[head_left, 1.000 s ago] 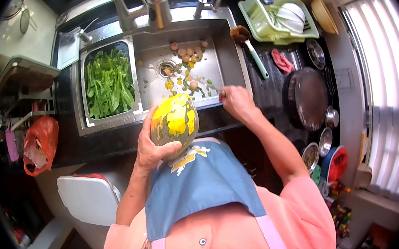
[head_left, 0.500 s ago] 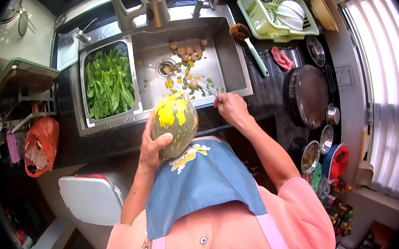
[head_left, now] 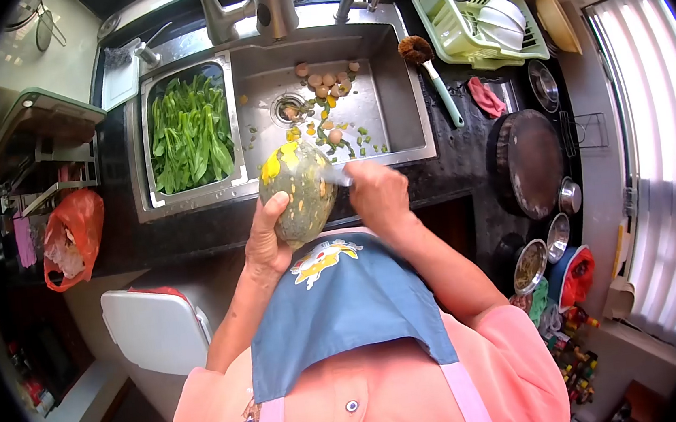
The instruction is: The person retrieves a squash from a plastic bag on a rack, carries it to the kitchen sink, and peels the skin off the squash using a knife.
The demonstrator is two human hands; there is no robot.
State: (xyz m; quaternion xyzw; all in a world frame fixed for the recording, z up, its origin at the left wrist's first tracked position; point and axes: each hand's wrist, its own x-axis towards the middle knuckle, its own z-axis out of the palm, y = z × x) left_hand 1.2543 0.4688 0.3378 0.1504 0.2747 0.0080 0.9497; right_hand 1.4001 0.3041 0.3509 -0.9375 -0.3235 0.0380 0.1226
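At the sink's (head_left: 406,111) left side, I see leafy greens (head_left: 191,140) heaped in a steel-rimmed basin (head_left: 240,167). Right of them, the left hand (head_left: 265,236) grasps a pumpkin (head_left: 298,204), thumb on its skin, the other fingers mostly hidden behind it. I have the pumpkin above the sink's front edge and the dark surface (head_left: 449,184), close to the blue apron (head_left: 336,317). It is oval and mottled green, with tan flecks and bright yellow patches toward its sink end. Its long axis runs roughly from sink to apron, the narrower end toward the apron. At its right side, a blade (head_left: 335,177) blurs; I cannot make out its edge. The right hand (head_left: 381,197) is clenched around the blade's handle, which its fingers conceal.
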